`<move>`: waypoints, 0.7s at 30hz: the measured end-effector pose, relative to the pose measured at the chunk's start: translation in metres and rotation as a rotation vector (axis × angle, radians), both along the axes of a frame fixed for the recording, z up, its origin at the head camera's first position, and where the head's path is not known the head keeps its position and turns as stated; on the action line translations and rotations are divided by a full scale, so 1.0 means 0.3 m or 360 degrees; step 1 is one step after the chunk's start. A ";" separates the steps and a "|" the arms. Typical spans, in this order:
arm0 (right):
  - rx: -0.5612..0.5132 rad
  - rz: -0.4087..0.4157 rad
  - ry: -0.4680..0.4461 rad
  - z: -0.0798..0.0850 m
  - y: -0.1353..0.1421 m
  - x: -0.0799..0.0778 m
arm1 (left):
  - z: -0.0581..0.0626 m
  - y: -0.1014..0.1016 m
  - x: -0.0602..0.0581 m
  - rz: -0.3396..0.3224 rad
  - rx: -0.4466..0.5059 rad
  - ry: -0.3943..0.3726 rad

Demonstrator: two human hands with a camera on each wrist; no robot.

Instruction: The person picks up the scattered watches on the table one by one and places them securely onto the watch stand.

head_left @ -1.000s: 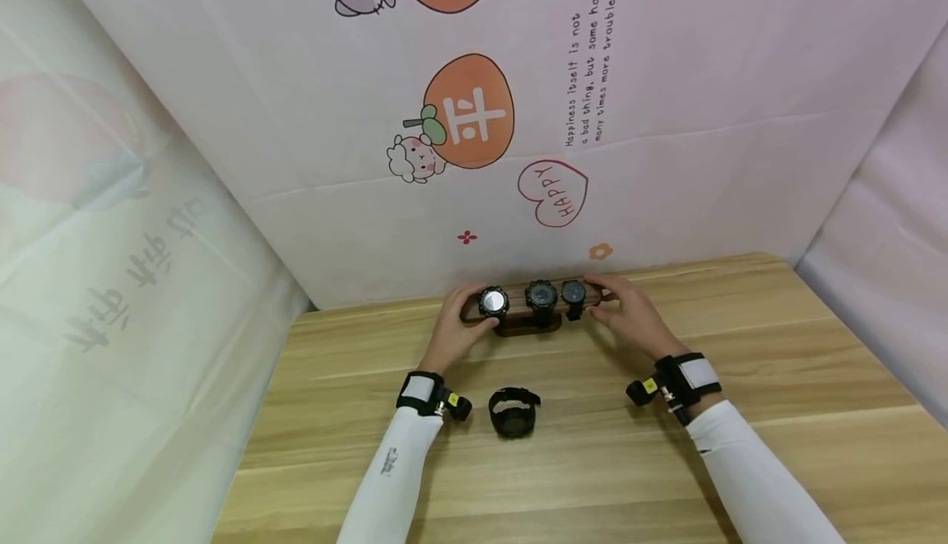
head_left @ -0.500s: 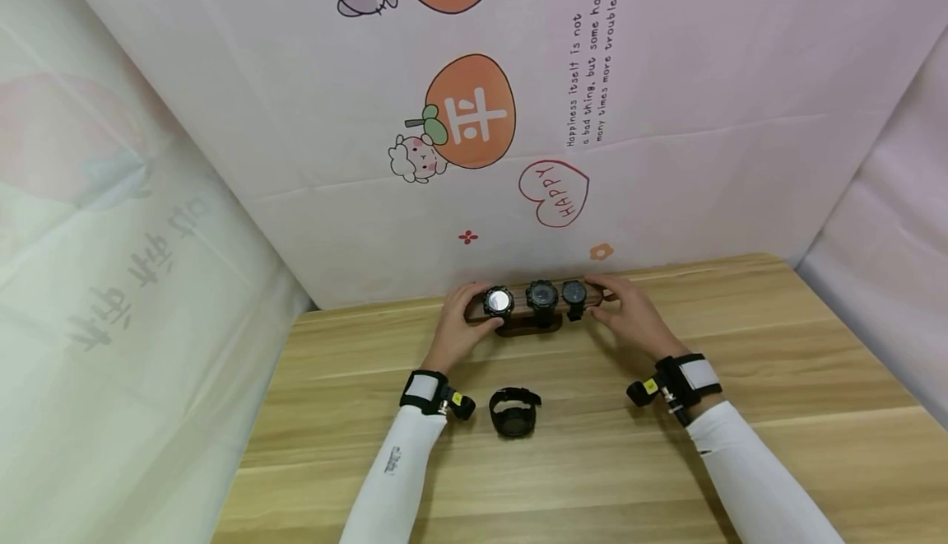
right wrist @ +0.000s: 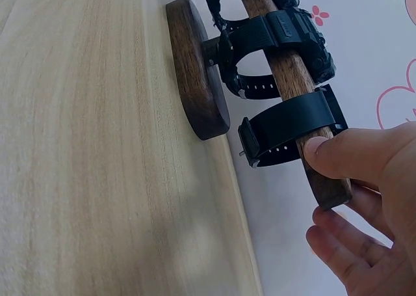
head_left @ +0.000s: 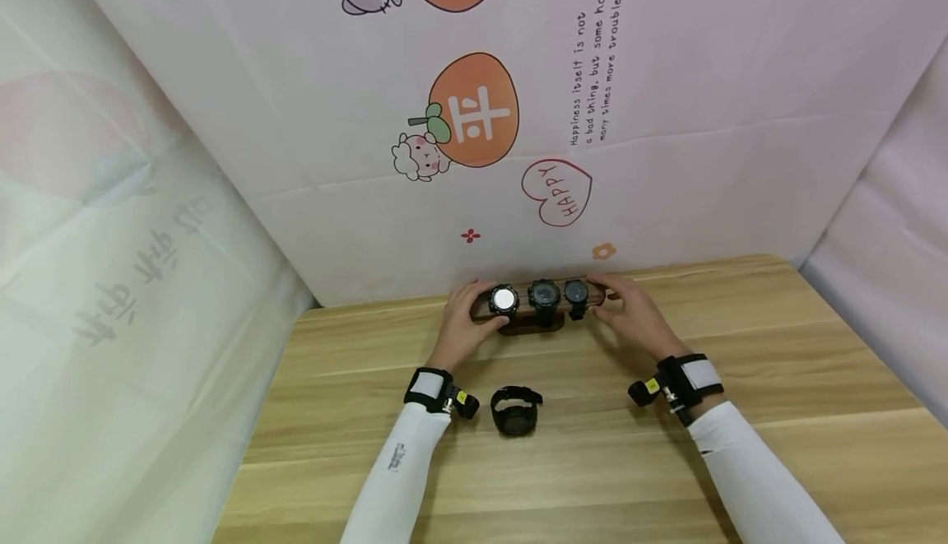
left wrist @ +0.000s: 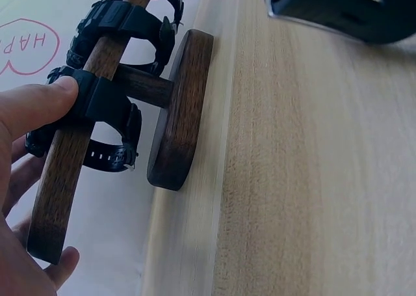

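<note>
A dark wooden T-shaped watch stand point(head_left: 524, 300) stands at the back of the table with three black watches on its bar. My left hand point(head_left: 461, 334) grips the left watch point(head_left: 504, 299); in the left wrist view the thumb presses on its strap point(left wrist: 107, 107), with fingers behind the bar. The middle watch point(head_left: 544, 295) touches neither hand. At the other end, my right hand point(head_left: 635, 319) pinches the bar tip, its thumb beside the right watch point(right wrist: 289, 123), as the right wrist view shows. Nearer to me, a fourth black watch point(head_left: 516, 422) lies on the table.
The wooden table point(head_left: 585, 486) meets a printed white cloth backdrop point(head_left: 666, 198) right behind the stand. White cloth also hangs at the left and right sides. The stand's dark base point(left wrist: 185, 114) sits near the table's back edge.
My left hand has slid slightly right along the bar together with the left watch, closer to the middle one. The right hand and the loose watch have stayed in place.
</note>
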State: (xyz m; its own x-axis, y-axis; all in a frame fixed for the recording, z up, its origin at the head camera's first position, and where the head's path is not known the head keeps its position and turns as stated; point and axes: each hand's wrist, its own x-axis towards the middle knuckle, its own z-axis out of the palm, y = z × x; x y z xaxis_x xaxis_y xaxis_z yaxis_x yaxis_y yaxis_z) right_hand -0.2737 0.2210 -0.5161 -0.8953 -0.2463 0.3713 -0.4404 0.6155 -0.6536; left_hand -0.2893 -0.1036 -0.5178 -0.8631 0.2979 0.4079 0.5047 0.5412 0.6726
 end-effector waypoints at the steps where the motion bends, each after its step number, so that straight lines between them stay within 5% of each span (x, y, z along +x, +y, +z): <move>1: 0.0003 0.0008 0.0003 0.001 0.001 0.000 | 0.000 0.001 -0.001 0.0002 -0.0004 0.0012; 21: 0.0013 0.0028 -0.0005 0.005 0.003 0.000 | 0.007 0.025 0.004 0.0026 -0.0062 -0.0009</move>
State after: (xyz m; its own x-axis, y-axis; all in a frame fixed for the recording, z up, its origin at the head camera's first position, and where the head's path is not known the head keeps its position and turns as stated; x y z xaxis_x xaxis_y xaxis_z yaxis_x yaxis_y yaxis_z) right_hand -0.2737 0.2219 -0.5144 -0.8918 -0.2652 0.3665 -0.4493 0.6132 -0.6497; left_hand -0.2882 -0.0962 -0.5158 -0.8704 0.2992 0.3911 0.4915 0.5753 0.6537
